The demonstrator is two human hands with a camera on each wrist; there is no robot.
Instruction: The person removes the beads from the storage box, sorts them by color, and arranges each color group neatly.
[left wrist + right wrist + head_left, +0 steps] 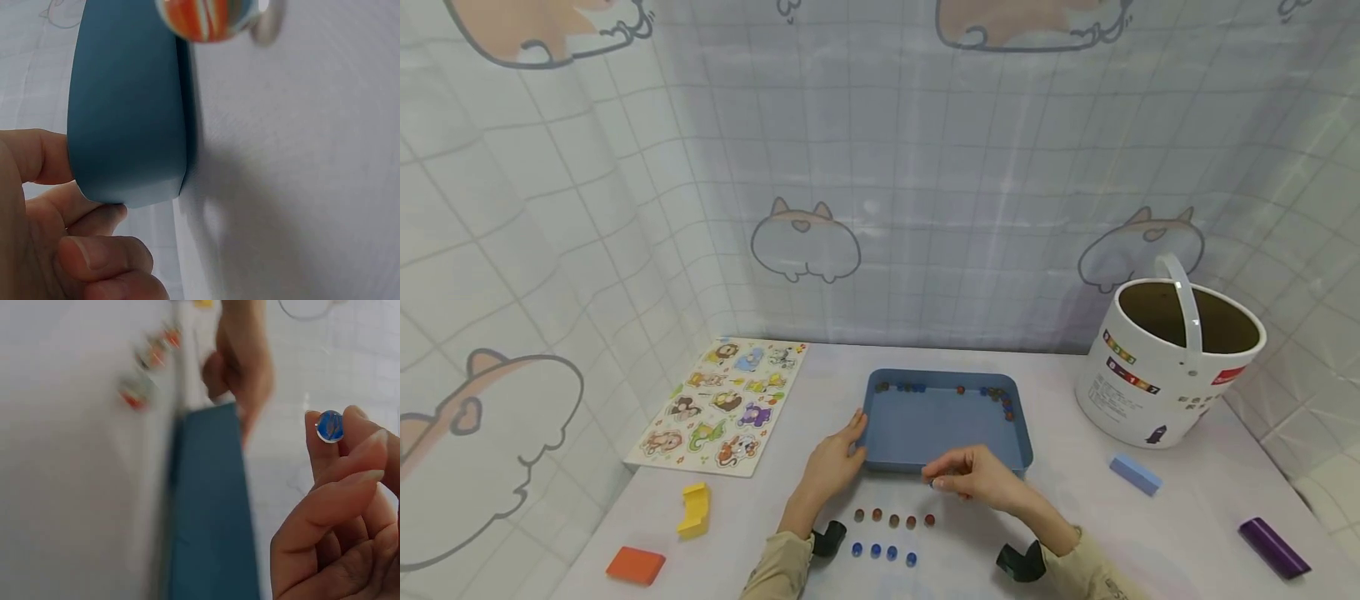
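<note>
A shallow blue tray (942, 429) lies on the white table, with several small marbles (1000, 395) along its far wall and far right corner. My left hand (835, 467) holds the tray's near left corner; in the left wrist view its thumb and a finger (103, 219) touch the tray's side. Over the near rim, my right hand (977, 479) pinches a clear blue marble (329, 426) between thumb and fingertips. Before the tray lie a row of several reddish and brown marbles (894, 521) and a nearer row of several blue marbles (892, 552).
At the back left lies an animal sticker board (727, 402). A yellow block (696, 510) and an orange block (636, 566) are at the front left. On the right stand a white bucket (1138, 383) with a handle, a light blue block (1136, 474) and a purple block (1274, 547).
</note>
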